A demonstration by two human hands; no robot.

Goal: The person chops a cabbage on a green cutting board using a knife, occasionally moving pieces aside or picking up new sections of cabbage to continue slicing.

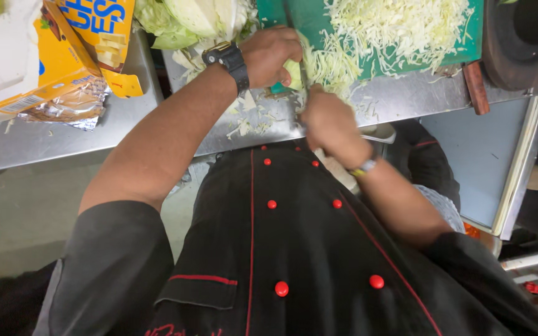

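A pale green cabbage wedge point(293, 73), smooth and tightly layered, is pinned at the near edge of a flat green cutting board point(319, 22) by the left hand point(271, 55), whose fingers are curled down over it. A knife point(302, 68) is gripped by the right hand point(330, 121), closed around a handle that is hidden; only a thin strip of blade is seen, pressed against the wedge. A loose heap of fine, stringy shredded cabbage point(400, 28) is spread over the board. The board is carried by a dull steel bench point(400, 99) scattered with scraps. Crinkled outer cabbage leaves point(188, 18) lie to the left, beside an opened yellow carton point(51, 56) with crumpled foil. A dark round pan point(521, 40) sits at the right.
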